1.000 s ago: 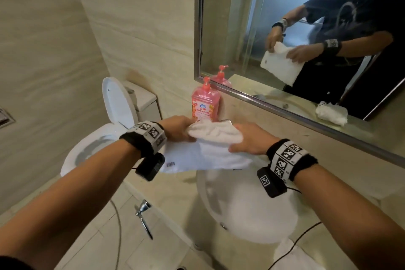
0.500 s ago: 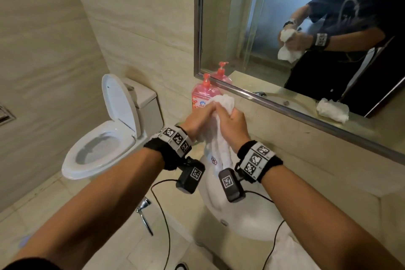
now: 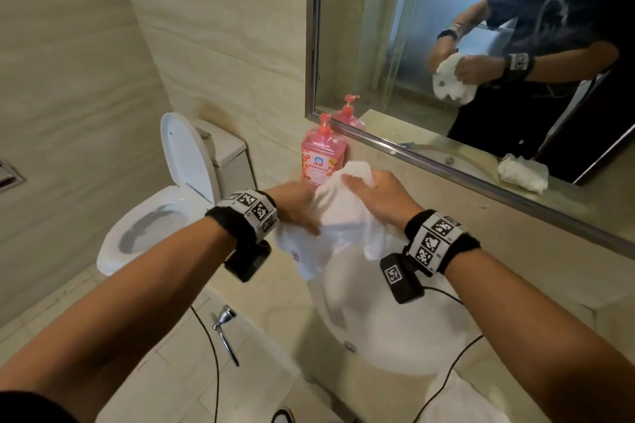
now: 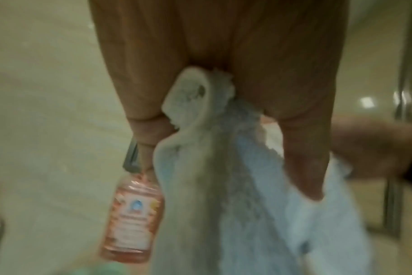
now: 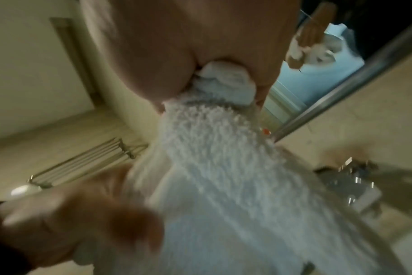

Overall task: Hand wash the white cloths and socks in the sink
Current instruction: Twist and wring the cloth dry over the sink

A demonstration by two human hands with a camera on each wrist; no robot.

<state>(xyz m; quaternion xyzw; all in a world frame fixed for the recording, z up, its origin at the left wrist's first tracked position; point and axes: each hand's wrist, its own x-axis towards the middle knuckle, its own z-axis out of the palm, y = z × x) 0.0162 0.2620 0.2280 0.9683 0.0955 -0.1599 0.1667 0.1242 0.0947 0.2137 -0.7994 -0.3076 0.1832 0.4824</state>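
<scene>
At the centre of the head view both hands are bunched into one white cloth [image 3: 338,216], held up above the sink [image 3: 395,326]. The right hand [image 3: 376,197] grips the cloth's upper end, fingers curled over the top fold so that a knob of terry sticks out past the knuckles; the right wrist view shows that same fold squeezed between palm and fingers. The left hand [image 3: 295,204] sits just left of it and slightly lower, its fingers closed round a gather of the fabric (the left wrist view, though blurred, shows a roll of cloth clamped in the fist). The rest of the cloth hangs down from the two grips toward the basin's far-left rim, not touching it as far as can be told.

Just behind the hands, against the wall, stands a pink pump bottle [image 3: 323,156]. A second crumpled white cloth [image 3: 522,172] appears in the mirror [image 3: 395,45] at the right of the frame. At left centre is a toilet [image 3: 161,216] with its lid raised.
</scene>
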